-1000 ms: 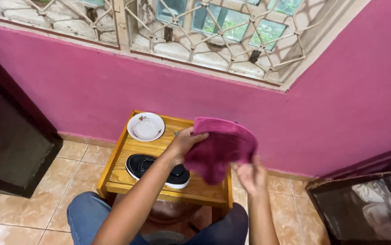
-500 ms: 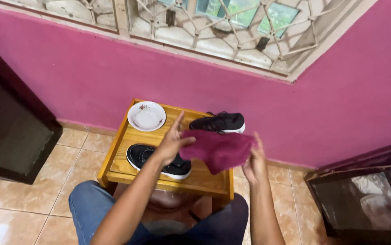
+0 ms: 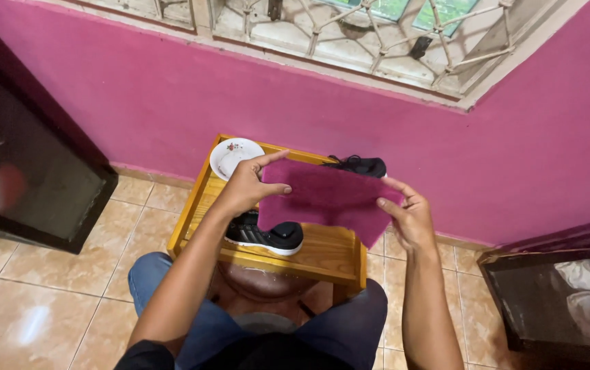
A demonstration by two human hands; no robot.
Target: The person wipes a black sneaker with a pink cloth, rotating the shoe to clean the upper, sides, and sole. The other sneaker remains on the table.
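We're holding the cloth [image 3: 329,199] stretched flat between both hands, up in the air over the surface [image 3: 322,255]. Left hand [image 3: 248,186] is pinching the cloth's upper left corner, thumb on top and fingers curled behind; right hand [image 3: 410,218] is gripping the right edge, fingers closed on it. Cloth is magenta, roughly rectangular, reading as one flat layer, tilted a bit down to the right, touching nothing below. Under it we're seeing one black shoe [image 3: 266,234] with a white sole lying on the wooden surface near the front edge, partly hidden by the cloth. A second black shoe [image 3: 360,165] is sitting at the back right, just beside the pink wall [image 3: 137,103]. A white plate [image 3: 234,155] with a small flower print is resting at the back left corner, well apart from the near shoe. We're sitting with knees either side of the surface, tiled floor [image 3: 41,294] around. Judging by this, the step in hand is spreading the cloth out. Any move from here calls for keeping both grips even so the cloth isn't sagging onto the shoe.
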